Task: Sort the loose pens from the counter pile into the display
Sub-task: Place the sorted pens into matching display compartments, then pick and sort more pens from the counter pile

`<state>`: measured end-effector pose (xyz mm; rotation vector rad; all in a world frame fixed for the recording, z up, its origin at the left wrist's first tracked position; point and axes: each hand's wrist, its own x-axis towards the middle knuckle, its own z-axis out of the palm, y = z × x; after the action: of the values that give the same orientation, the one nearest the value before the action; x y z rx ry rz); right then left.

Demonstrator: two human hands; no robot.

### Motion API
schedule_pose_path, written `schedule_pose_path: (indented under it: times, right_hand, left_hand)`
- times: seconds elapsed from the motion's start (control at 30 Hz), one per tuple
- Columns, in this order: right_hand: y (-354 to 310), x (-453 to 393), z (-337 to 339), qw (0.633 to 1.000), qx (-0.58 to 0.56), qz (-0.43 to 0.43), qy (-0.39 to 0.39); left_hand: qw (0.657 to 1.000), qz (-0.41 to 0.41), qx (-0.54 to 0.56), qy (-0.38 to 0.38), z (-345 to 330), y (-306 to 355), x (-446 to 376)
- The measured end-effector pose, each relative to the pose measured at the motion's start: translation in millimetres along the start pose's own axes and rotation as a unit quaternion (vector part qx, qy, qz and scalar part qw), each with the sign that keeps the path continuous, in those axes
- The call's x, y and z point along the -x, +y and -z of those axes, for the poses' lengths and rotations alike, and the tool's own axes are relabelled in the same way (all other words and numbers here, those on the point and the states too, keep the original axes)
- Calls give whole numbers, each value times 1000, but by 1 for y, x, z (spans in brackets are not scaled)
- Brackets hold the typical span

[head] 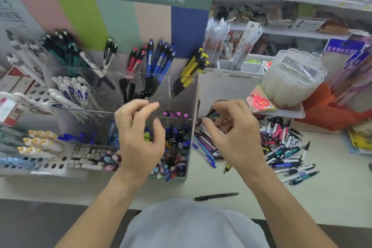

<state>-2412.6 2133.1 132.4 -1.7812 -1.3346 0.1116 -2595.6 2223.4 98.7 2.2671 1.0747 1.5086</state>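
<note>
From the head view, the loose pens [281,147] lie heaped on the pale tabletop [332,197], right of the clear display [175,90]; they look light, stiff and slick, best pinched mid-barrel. The right hand [231,133] curls over the pile, seemingly grasping pens; the left hand [138,133] hovers half-curled before the display, grasping nothing visible. Stocked shop shelves [302,32] crowd behind.

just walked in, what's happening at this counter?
A person is sorting pens. The right hand reaches into the loose pile of pens on the counter. The left hand hovers over the clear display, fingers curled, nothing visibly held. One black pen lies apart near the edge.
</note>
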Motion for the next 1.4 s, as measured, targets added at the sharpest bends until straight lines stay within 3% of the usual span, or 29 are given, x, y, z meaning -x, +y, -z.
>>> schedule_pose_path:
  times: [0.1,0.2,0.27,0.37,0.47,0.57,0.63,0.73,0.8,0.9,1.0,1.1,1.4]
  right_hand:
    - [58,30,19,992,-25,-108,-63]
    - [126,78,18,938,26,-215,-269]
    - [155,110,7,883,74,-214,-411]
    - [179,139,-13,849,118,-145,-494]
    - [192,144,-7,852,121,-129,-492]
    - [206,138,26,884,107,-188,-416]
    - [217,131,49,916,84,-221,-326]
    - [230,108,55,957,49,-222,-180]
    - [235,86,44,967,52,-207,-137]
    - [239,52,24,964,106,-178,-169]
    - [233,34,7,946,165,-153,-236]
    - [228,34,-9,935,163,-159,-271]
    - [218,55,-33,912,156,-182,-334]
  left_hand:
    - [990,-32,112,-85,-9,29,21]
    - [940,31,187,-283,-36,52,44]
    - [887,77,163,-426,-61,56,66]
    - [818,172,94,-540,-95,49,94]
    - [800,285,28,-527,-115,44,107]
    - [801,367,-24,-472,-134,40,107]
    - [810,376,-73,-444,-149,37,108]
    - [851,330,-131,-387,-176,36,109]
    - [864,318,-148,-362,-195,36,103]
    - [878,305,-165,-330,-219,26,87]
    - [861,318,-178,-354,-236,10,74]
    - [845,360,-156,-364,-244,3,63]
    - [856,300,-163,-388,-236,3,76]
